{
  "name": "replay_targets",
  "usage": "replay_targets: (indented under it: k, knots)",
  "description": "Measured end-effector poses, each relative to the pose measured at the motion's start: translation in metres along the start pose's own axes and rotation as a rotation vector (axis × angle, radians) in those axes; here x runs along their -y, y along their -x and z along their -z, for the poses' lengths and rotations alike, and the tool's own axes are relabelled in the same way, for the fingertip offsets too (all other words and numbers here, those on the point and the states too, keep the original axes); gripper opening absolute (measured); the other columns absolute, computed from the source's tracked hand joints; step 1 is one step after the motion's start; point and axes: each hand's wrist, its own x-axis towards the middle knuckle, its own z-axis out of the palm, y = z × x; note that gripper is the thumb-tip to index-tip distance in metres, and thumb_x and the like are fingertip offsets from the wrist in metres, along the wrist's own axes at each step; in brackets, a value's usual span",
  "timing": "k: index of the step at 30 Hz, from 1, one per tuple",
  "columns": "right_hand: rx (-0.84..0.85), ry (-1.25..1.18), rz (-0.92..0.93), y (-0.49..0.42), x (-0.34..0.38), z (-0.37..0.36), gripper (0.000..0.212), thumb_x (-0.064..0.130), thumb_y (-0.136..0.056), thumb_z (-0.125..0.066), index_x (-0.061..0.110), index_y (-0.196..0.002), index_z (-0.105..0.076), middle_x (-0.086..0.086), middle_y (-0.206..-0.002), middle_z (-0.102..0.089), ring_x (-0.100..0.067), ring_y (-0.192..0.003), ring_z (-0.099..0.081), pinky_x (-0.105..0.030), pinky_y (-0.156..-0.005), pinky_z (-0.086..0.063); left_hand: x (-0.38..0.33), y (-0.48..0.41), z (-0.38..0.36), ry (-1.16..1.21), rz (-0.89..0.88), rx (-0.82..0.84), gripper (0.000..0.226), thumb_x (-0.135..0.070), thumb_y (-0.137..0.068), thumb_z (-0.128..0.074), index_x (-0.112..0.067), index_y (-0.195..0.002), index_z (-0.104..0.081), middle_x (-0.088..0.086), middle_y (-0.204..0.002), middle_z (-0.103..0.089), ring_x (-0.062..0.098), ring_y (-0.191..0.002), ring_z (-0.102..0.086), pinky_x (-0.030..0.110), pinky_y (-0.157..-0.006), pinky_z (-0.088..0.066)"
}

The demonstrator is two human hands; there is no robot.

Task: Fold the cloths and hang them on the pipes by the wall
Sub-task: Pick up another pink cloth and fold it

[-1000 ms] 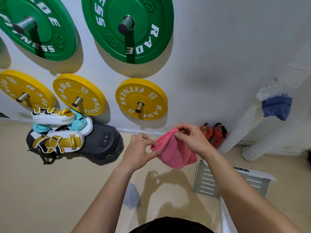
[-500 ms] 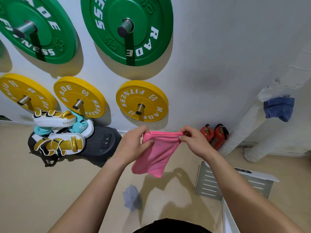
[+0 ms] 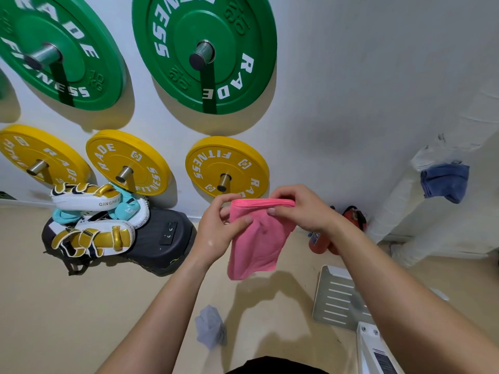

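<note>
Pinching the folded top edge of the pink cloth (image 3: 258,238), the left hand (image 3: 220,225) and right hand (image 3: 302,209) hold it up before the wall. A blue cloth (image 3: 445,182) hangs on the white pipe (image 3: 391,209); a grey cloth (image 3: 210,330) lies on the floor (image 3: 81,319).

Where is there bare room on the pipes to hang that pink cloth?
The white pipe is bare below the blue cloth, down to the floor. The lower pipe beside it looks bare. Crowded by the red canisters.

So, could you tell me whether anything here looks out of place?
Yes: a grey cloth lies crumpled on the floor, not folded, while the blue cloth already hangs on a pipe.
</note>
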Motion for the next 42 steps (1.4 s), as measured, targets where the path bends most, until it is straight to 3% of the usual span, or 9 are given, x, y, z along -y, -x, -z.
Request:
replay_targets:
  k: [3,8,14,18,21,25,34,38,42]
  knots:
    - [0.025,-0.057,0.058,-0.009,0.017,0.005,0.005,0.010,-0.087,-0.069,0.011,-0.091,-0.070,0.008,-0.080,-0.063,-0.002,-0.075,-0.055,-0.022,-0.070,-0.043,0.014,0.002,-0.004,0.116,0.084,0.038,0.046,-0.021,-0.070,-0.086,-0.019,-0.113,-0.067,0.000,-0.102,-0.077,0.016,-0.094,-0.072,0.029,-0.077,-0.058]
    - [-0.010,-0.089,0.042,-0.020,0.028,0.021,0.008,0.019,-0.080,-0.066,0.018,-0.088,-0.069,0.007,-0.082,-0.065,-0.005,-0.079,-0.057,-0.025,-0.074,-0.045,0.041,0.003,-0.013,0.102,0.226,0.057,0.015,-0.022,-0.075,-0.082,-0.011,-0.082,-0.074,-0.003,-0.077,-0.072,0.013,-0.075,-0.063,0.024,-0.068,-0.049]
    - [-0.077,-0.180,-0.075,-0.011,0.009,0.035,0.019,-0.004,-0.085,-0.063,0.015,-0.088,-0.066,-0.004,-0.080,-0.062,-0.013,-0.075,-0.052,-0.023,-0.064,-0.039,0.037,0.003,-0.003,0.036,0.114,0.054,0.030,-0.030,-0.082,-0.075,-0.018,-0.108,-0.069,0.002,-0.102,-0.074,0.011,-0.092,-0.068,0.027,-0.081,-0.052]
    - [0.030,-0.055,-0.243,0.004,-0.009,0.027,0.033,0.018,-0.064,-0.055,0.006,-0.093,-0.064,-0.002,-0.072,-0.050,-0.012,-0.063,-0.045,-0.027,-0.058,-0.033,0.021,-0.005,0.008,-0.113,-0.016,0.098,0.023,-0.023,-0.085,-0.071,-0.021,-0.108,-0.070,-0.007,-0.102,-0.074,0.010,-0.097,-0.067,0.025,-0.084,-0.051]
    - [0.078,-0.165,-0.270,0.015,-0.014,0.011,0.023,0.025,-0.076,-0.067,0.014,-0.096,-0.065,0.008,-0.075,-0.064,-0.001,-0.061,-0.058,-0.018,-0.055,-0.043,0.012,-0.007,0.013,-0.198,-0.038,0.173,0.018,-0.018,-0.088,-0.073,-0.021,-0.106,-0.072,-0.007,-0.100,-0.075,0.007,-0.094,-0.068,0.021,-0.082,-0.050]
    - [-0.083,-0.274,-0.194,0.014,-0.029,-0.001,0.027,0.043,-0.088,-0.066,0.019,-0.099,-0.069,0.007,-0.092,-0.073,-0.010,-0.085,-0.066,-0.031,-0.077,-0.051,0.013,-0.003,0.014,-0.243,-0.034,0.239,0.015,-0.020,-0.088,-0.074,-0.021,-0.103,-0.072,-0.006,-0.098,-0.075,0.008,-0.093,-0.067,0.021,-0.081,-0.049]
    - [-0.378,0.033,0.007,-0.004,-0.016,0.018,0.020,0.028,-0.092,-0.061,0.022,-0.074,-0.056,0.011,-0.071,-0.055,-0.007,-0.072,-0.051,-0.030,-0.071,-0.040,0.051,0.015,0.012,-0.263,0.150,0.232,0.029,-0.039,-0.074,-0.084,-0.020,-0.093,-0.074,-0.002,-0.087,-0.075,0.014,-0.079,-0.068,0.033,-0.072,-0.052]
    - [-0.496,0.179,-0.004,-0.008,-0.016,0.036,0.018,0.024,-0.094,-0.061,0.016,-0.079,-0.059,0.006,-0.071,-0.057,-0.009,-0.070,-0.050,-0.016,-0.062,-0.036,0.063,0.019,0.029,-0.245,0.190,0.205,0.017,-0.030,-0.082,-0.081,-0.014,-0.085,-0.074,-0.003,-0.068,-0.064,0.012,-0.062,-0.056,0.027,-0.058,-0.039]
    - [-0.617,0.201,-0.087,-0.004,-0.028,0.045,0.022,0.031,-0.096,-0.057,0.014,-0.083,-0.060,0.005,-0.072,-0.059,-0.013,-0.069,-0.051,-0.029,-0.062,-0.032,0.065,0.016,0.051,-0.144,0.235,0.091,0.009,-0.013,-0.089,-0.073,-0.007,-0.082,-0.072,-0.004,-0.064,-0.061,0.007,-0.057,-0.051,0.022,-0.058,-0.038]
